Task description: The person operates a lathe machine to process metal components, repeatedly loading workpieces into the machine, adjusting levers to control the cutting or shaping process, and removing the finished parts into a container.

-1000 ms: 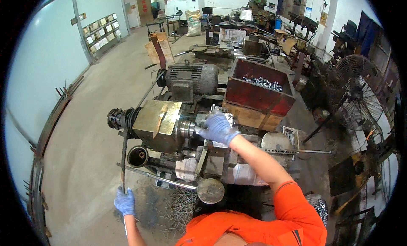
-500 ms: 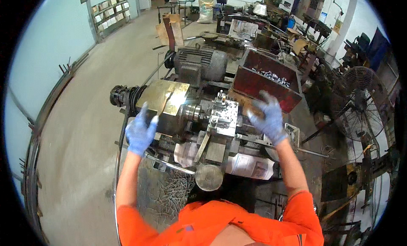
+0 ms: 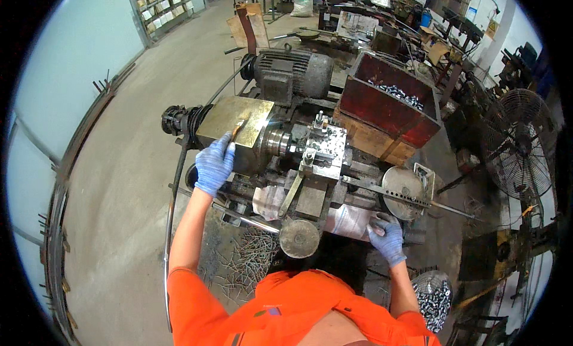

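Note:
My left hand (image 3: 215, 164), in a blue glove, is at the front edge of the brass-coloured cover (image 3: 218, 119) of a small lathe. Its thumb and fingertips are closed on the handle end of a small brush (image 3: 239, 128), whose bristles point away over the cover. My right hand (image 3: 388, 238), gloved with darkened fingertips, is low beside a printed paper sheet (image 3: 349, 221). Its thumb stands apart from its bent fingers, and I see nothing between them. Between my hands are the chuck (image 3: 277, 141) and the metal tool post block (image 3: 325, 149).
A red bin (image 3: 385, 107) of small metal parts stands on a wooden crate at the back right. A perforated bar (image 3: 388, 192) crosses a grey disc (image 3: 403, 194). Metal shavings (image 3: 250, 256) lie below. Right are a basket of parts (image 3: 433, 301) and a fan (image 3: 518, 143).
My left hand has moved right and up to the brush and closed on its handle. My right hand has dropped from beside the red bin to near the paper. The view has shifted slightly.

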`<state>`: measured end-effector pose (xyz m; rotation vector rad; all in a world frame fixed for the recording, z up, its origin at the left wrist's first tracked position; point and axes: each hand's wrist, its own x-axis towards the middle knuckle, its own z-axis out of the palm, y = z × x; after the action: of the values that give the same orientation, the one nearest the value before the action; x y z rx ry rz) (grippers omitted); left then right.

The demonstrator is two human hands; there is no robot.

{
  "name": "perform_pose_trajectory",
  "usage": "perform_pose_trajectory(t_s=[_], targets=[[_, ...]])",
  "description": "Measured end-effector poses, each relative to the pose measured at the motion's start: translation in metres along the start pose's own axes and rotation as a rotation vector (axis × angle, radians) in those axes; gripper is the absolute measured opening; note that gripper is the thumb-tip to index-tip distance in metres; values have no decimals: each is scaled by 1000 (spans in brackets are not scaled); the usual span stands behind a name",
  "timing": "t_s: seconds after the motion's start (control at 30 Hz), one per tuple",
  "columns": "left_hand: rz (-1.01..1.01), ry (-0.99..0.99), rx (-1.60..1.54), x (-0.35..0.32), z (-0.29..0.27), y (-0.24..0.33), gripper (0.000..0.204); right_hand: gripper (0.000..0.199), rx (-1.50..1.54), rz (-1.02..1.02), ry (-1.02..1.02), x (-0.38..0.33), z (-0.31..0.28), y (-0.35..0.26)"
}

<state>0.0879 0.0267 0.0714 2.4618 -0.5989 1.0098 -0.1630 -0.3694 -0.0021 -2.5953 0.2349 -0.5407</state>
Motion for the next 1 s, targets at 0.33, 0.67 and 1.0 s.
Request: perform_pose_trajectory(t_s=[0.33, 0.67, 1.0], targets=[[-119, -197, 407, 81, 13, -10, 25, 22, 108, 13, -12, -11, 2, -9], [80, -326, -89, 32, 22, 108, 25, 20, 145, -13, 19, -24, -8, 3], [29, -335, -175, -19, 51, 105, 22, 18, 200, 26, 1, -26, -6, -7]])
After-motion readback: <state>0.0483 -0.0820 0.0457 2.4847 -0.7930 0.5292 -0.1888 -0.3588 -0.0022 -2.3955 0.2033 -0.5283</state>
